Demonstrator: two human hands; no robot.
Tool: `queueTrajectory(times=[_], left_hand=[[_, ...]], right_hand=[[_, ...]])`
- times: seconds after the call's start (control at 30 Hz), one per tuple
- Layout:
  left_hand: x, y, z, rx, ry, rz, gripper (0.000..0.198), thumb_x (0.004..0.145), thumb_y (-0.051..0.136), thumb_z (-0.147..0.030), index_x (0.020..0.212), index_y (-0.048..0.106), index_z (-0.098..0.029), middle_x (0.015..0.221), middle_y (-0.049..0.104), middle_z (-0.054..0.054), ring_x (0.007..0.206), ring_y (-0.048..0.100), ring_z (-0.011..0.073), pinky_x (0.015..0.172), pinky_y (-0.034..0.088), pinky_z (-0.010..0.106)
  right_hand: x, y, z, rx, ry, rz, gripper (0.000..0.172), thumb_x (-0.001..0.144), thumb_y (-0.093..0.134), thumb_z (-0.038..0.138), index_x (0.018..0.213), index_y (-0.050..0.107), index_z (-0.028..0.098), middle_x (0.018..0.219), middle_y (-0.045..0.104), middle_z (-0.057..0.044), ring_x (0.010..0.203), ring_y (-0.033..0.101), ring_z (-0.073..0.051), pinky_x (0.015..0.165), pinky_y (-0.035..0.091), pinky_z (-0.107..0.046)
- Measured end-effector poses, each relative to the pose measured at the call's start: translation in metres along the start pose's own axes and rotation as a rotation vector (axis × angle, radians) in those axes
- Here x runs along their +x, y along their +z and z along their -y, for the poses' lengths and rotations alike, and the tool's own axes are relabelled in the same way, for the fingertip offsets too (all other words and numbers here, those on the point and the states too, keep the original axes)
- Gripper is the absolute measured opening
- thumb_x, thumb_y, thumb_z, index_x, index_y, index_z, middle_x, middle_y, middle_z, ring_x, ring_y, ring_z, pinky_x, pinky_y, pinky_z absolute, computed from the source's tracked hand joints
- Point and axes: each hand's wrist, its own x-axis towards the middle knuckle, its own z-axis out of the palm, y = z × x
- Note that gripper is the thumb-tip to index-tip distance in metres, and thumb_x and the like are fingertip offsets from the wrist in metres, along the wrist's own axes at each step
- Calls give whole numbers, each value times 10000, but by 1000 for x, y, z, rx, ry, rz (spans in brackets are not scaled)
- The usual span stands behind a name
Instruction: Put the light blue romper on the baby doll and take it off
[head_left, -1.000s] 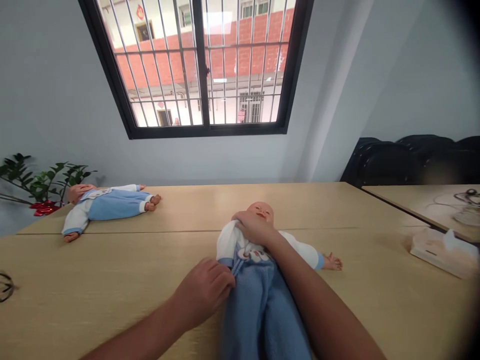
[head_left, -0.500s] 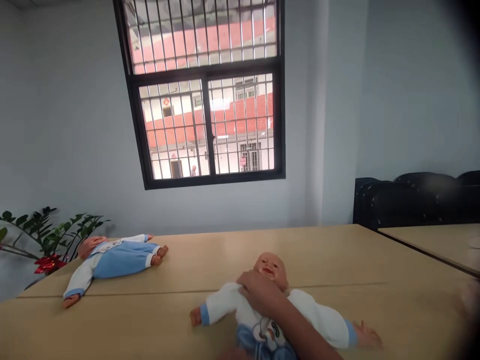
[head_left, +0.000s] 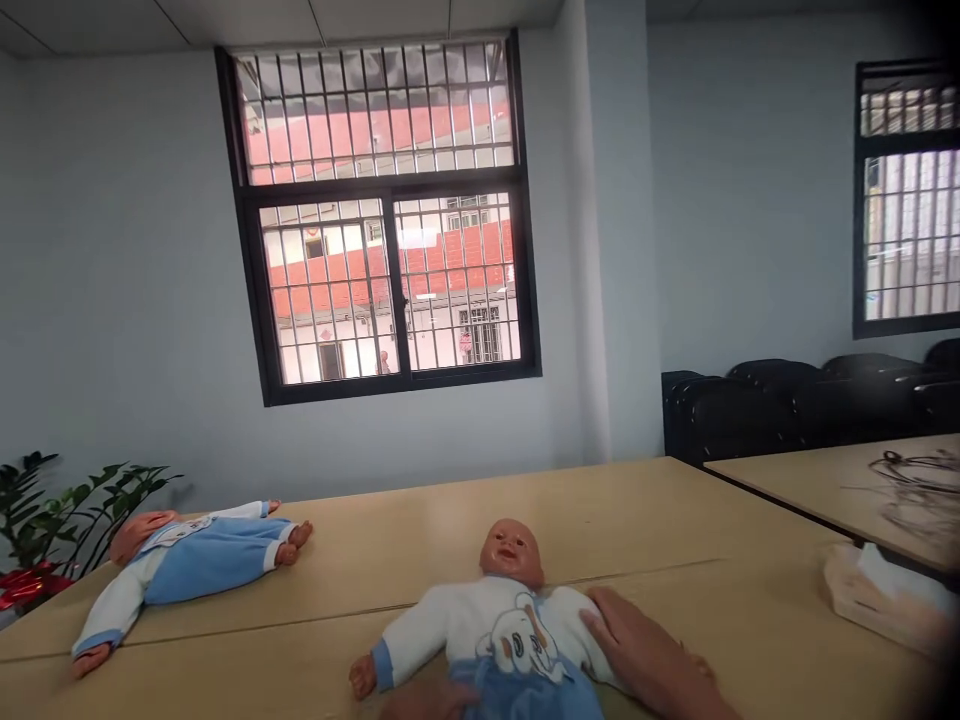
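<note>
A baby doll lies on its back on the table, its head toward the far side. It wears a white top with a cartoon face and blue trousers. My right hand is closed round the doll's sleeve on the right side, fingers curled over the cloth. At the bottom edge, my left hand touches the blue trousers near the doll's waist; it is blurred and partly cut off, so its grip is unclear. A second doll in similar clothes lies at the left, out of reach of both hands.
The wooden table has a seam running across it. At the right sit a box with white tissue and tangled cables on an adjoining table. Dark chairs stand behind. A potted plant is at the far left.
My right hand has moved from the doll's neck and chest to its sleeve on the right, uncovering the chest. The view has swung right and up, bringing the tissue box in.
</note>
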Motion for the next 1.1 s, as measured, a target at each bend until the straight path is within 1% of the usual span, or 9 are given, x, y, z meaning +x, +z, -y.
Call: queueTrajectory(times=[0.07,0.17,0.3,0.4,0.5,0.6,0.73,0.9,1.1], left_hand=[[5,2,0,25,-52,-111,253,1001,480,-254,1060,713,-334,800,701,38,745,683,232,624,588,347],[39,-1,7,77,-122,-168,253,955,459,-154,1045,679,-240,929,723,72,907,685,251,813,586,408],[109,2,21,47,-56,123,220,977,518,-135,1104,683,-204,1072,746,64,1043,664,237,924,545,391],[154,18,31,39,101,322,149,927,711,-255,1070,732,-217,1101,771,51,1117,656,244,1003,501,378],[179,40,34,25,191,380,178,862,814,-360,988,771,-242,1018,801,25,1137,646,245,1061,435,398],[184,61,30,8,242,426,120,887,794,-386,922,793,-270,958,818,-1,1110,647,225,1095,366,429],[179,75,25,-25,266,469,193,908,756,-490,894,809,-305,980,831,-15,1153,633,231,1095,331,448],[173,70,24,-79,273,482,257,929,708,-546,877,814,-318,1049,830,-35,1200,611,241,1085,321,467],[167,57,29,-79,220,429,283,941,692,-540,871,817,-296,1095,816,-27,1240,576,245,1116,288,471]], right_hand=[[-12,-3,1,-2,24,107,445,992,397,507,1062,730,221,1165,749,-157,1104,683,-342,971,492,-450],[-17,-5,14,46,-60,144,510,938,445,350,1383,657,221,1439,658,-125,1313,607,-308,1114,430,-408],[-14,-5,27,48,-167,187,821,761,485,179,1581,478,229,1611,502,-62,1460,486,-256,1222,325,-370],[-14,-5,28,81,-152,188,730,804,492,215,1531,543,196,1612,497,-85,1483,457,-264,1244,290,-377],[-14,-8,25,183,-105,190,515,916,479,351,1365,667,183,1425,662,-135,1319,596,-304,1141,403,-420],[-13,-10,21,357,-90,238,426,953,465,489,1092,728,184,1143,749,-125,1095,665,-309,992,474,-428],[-13,-2,13,703,-31,387,470,875,580,579,1067,705,169,1159,713,-111,1129,624,-301,997,453,-416],[-16,14,9,951,118,501,513,695,761,603,984,683,186,998,697,-69,1014,627,-280,937,446,-393],[-18,14,10,1143,139,471,491,705,774,656,740,560,216,755,569,1,738,516,-179,726,408,-292]])
